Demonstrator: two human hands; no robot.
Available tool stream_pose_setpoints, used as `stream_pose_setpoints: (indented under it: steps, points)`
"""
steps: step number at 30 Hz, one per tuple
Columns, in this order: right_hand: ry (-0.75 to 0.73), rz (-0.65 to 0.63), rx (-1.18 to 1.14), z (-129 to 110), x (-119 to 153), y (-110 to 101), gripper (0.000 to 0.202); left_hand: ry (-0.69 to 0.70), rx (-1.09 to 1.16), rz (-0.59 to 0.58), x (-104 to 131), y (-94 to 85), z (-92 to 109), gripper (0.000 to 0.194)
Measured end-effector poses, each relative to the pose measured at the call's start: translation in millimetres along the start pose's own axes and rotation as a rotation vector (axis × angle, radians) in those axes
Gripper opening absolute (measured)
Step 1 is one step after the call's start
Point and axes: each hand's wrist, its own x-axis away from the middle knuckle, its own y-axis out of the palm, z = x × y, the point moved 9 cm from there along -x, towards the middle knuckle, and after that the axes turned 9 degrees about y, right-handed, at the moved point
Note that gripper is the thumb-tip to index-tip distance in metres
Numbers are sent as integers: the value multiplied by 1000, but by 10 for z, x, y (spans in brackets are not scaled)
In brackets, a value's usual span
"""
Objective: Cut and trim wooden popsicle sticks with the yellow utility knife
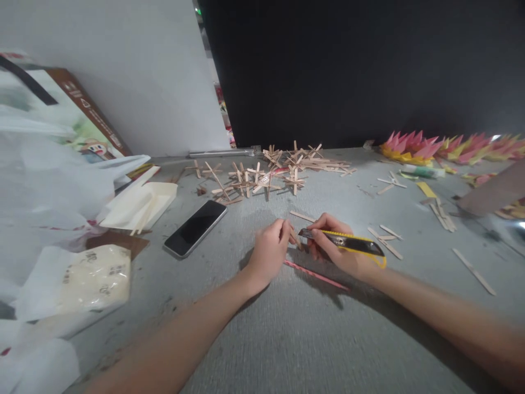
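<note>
A yellow and black utility knife (348,243) lies in my right hand (334,243), its blade end pointing left. My left hand (270,249) is closed with its fingertips around a small wooden stick (297,241), just left of the blade end. Below the hands, a red twisted strip (318,274) rests on the grey surface, one end close to my left hand. Behind my hands lies a single flat wooden stick (302,216). Farther back is a pile of crossed wooden sticks (268,175).
A phone (196,228) lies to the left, near a paper tray (158,200), a wrapped packet (98,273) and white plastic bags (49,186). Loose sticks (385,242), a glue tube (424,171) and pink-yellow paper flowers (414,148) are on the right. A dark panel (361,71) stands behind.
</note>
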Motion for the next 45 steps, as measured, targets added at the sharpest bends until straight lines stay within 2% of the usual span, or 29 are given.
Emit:
stream_pose_setpoints:
  steps: [7,14,17,23,27,30,33,36,38,40,42,45]
  points:
    - [-123,21,410,-47,42,52,9,-26,55,8,-5,10,-59,44]
    - [-227,19,515,-112,44,94,8,-15,75,8,-8,17,-52,44]
    - [-156,-6,443,-35,31,102,10,-5,79,4,-6,20,-38,44]
    - [54,-115,40,67,-28,118,26,-11,70,-27,-5,50,-37,44]
    - [144,-220,-141,102,-70,124,26,-4,50,-28,-14,46,-36,43]
    - [130,-123,-215,114,-87,3,26,-22,55,2,-18,10,-65,43]
    - [25,27,19,53,-61,-112,32,-31,127,47,-18,-31,-86,43]
    - [-104,11,400,-43,-28,-22,33,-37,236,99,-5,-62,-101,44]
    - [-186,-28,538,-94,-9,60,29,-44,308,131,6,-75,-112,44]
    - [-208,-63,580,-108,-7,108,29,-45,367,145,12,-77,-112,44]
    - [-170,-78,569,-90,-19,112,30,-50,438,129,10,-53,-106,42]
    - [-114,-54,506,-83,-30,64,30,-69,575,26,4,68,-76,36]
